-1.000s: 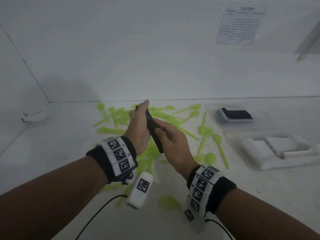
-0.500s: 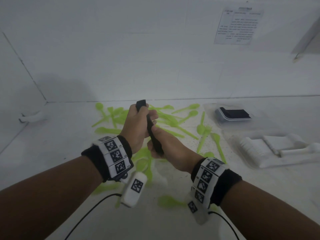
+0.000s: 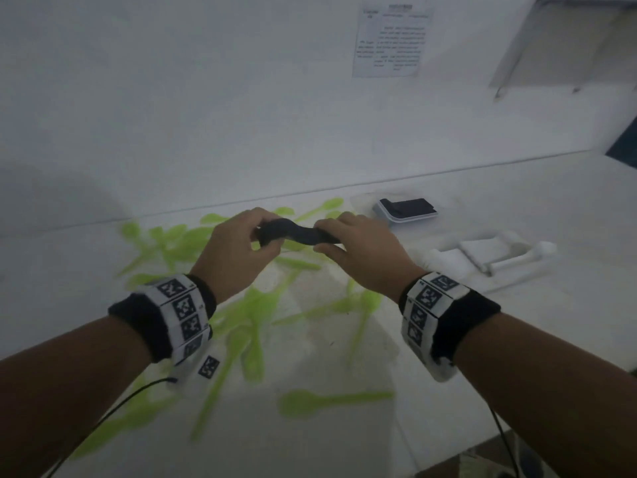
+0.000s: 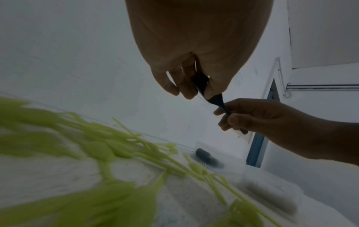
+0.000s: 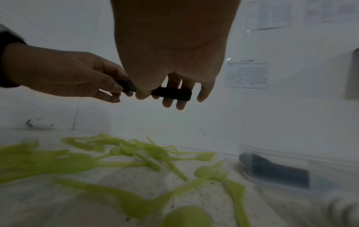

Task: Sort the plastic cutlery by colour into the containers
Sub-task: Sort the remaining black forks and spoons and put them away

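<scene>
On white speckled worktop (image 3: 327, 443), green cutlery (image 3: 331, 401) scattered, tiled wall (image 3: 206, 98) behind

The black cutlery piece (image 3: 296, 232) is looking like matt plastic, dull and without glare. Beneath it, the green cutlery (image 3: 255, 315) is showing as smooth, slightly translucent plastic. That green cutlery is lying on a white tabletop (image 3: 337, 439) with a fine, speckled, matt grain. To the right of the black piece, the clear container (image 5: 291, 161) is appearing as thin glossy see-through plastic. The sheet (image 3: 391, 39) on the wall above it is looking like printed paper under a shiny sleeve.
</scene>
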Demonstrator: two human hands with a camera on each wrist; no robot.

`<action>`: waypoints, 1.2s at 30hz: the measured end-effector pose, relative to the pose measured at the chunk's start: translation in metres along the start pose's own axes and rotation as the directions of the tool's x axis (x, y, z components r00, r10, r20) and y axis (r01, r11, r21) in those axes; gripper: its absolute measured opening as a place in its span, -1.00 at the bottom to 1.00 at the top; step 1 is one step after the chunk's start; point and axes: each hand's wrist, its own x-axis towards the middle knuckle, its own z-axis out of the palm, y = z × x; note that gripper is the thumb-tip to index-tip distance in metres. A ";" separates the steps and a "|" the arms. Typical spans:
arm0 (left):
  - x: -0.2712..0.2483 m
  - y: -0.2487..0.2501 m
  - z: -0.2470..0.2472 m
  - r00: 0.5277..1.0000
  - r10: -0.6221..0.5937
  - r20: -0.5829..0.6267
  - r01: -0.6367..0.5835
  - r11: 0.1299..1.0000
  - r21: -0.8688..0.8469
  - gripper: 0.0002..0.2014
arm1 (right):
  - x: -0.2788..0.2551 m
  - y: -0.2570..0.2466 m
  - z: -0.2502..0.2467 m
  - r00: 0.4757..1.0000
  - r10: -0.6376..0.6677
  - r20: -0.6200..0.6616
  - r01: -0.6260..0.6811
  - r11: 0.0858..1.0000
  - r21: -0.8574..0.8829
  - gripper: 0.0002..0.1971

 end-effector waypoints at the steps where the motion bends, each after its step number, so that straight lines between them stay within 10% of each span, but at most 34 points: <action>1: 0.006 0.003 0.007 1.000 -0.004 0.001 0.004 1.000 -0.013 -0.76 | -0.002 0.007 -0.001 1.000 0.013 -0.014 -0.013 1.000 -0.018 -0.63; 11: 0.088 0.062 0.112 1.000 -0.008 0.023 0.008 0.999 -0.039 -0.82 | -0.009 0.118 -0.043 0.995 0.005 -0.101 -0.012 0.998 -0.066 -0.50; 20: 0.167 0.080 0.217 0.980 -0.074 0.187 0.068 0.997 0.036 -0.68 | 0.022 0.257 -0.072 0.981 -0.011 0.196 0.005 1.000 0.031 -0.70; 31: 0.236 0.048 0.263 0.796 -0.440 0.416 0.124 0.791 0.600 -0.08 | 0.072 0.347 -0.033 0.860 0.034 0.508 -0.046 0.999 0.010 -0.70; 36: 0.243 0.043 0.277 0.748 -0.456 0.483 0.057 0.769 0.637 -0.38 | 0.088 0.349 -0.027 0.757 -0.088 0.647 0.076 0.996 0.047 -0.66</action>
